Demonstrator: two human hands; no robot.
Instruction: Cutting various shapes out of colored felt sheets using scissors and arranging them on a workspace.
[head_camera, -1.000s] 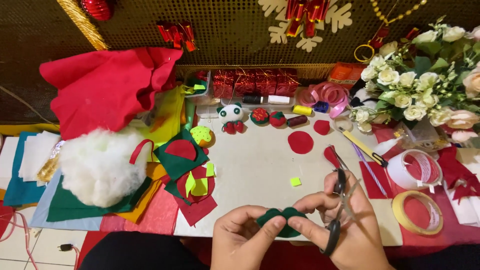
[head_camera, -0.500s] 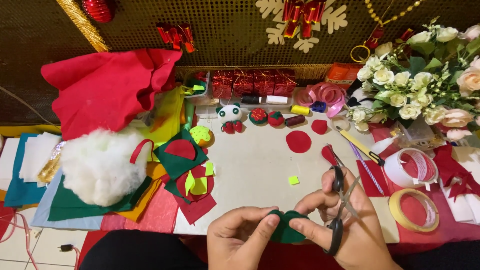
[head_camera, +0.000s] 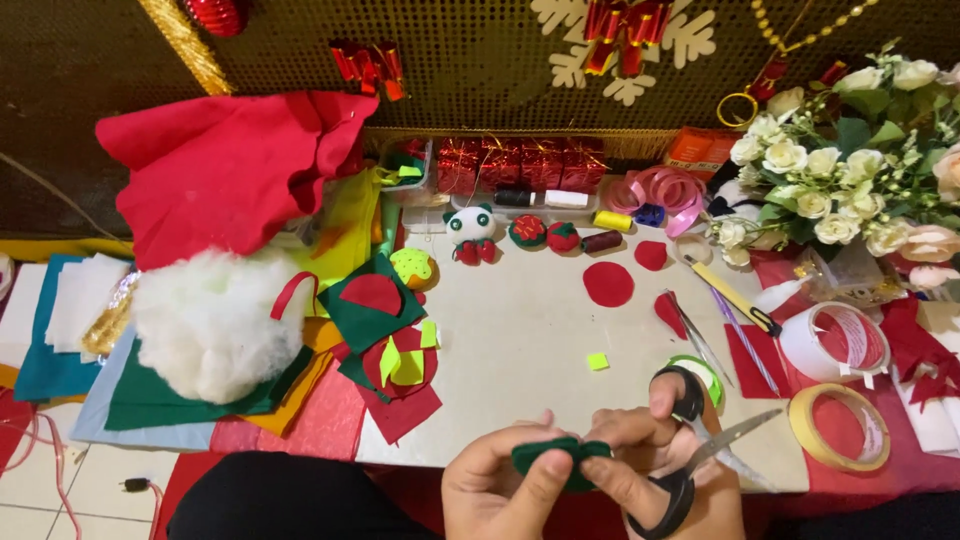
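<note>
The white work table (head_camera: 520, 340) is taken as the landmark; all positions below are referred to it.

Along the far edge of the table a row of red foil boxes (head_camera: 520, 165) is seen, with a bunch of white and pink flowers (head_camera: 850, 190) at the far right corner. Over the left edge a heap of red cloth (head_camera: 225, 170) is piled above a mound of white stuffing (head_camera: 205, 320), and stacked felt sheets (head_camera: 180, 400) are spread beneath. Near the table centre a red felt circle (head_camera: 608, 284) is laid flat. At the right edge two tape rolls (head_camera: 838, 425) are placed.

At the near edge of the table, both hands are held close together. A small piece of dark green felt (head_camera: 560, 460) is pinched in the left hand (head_camera: 500, 490), thumb on top, fingers curled under; its long axis is seen running roughly left to right, parallel to the near edge. The felt is held just left of the right hand (head_camera: 665, 470), touching its fingertips.

The black-handled scissors (head_camera: 690, 450) are gripped in the right hand, thumb through the upper loop, fingers through the lower. The blades are parted and are pointed up and to the right, away from the felt rather than at it. The left hand is the one in contact with the felt over most of its length; the right is occupied by the scissors, its wrist turned outward.
</note>
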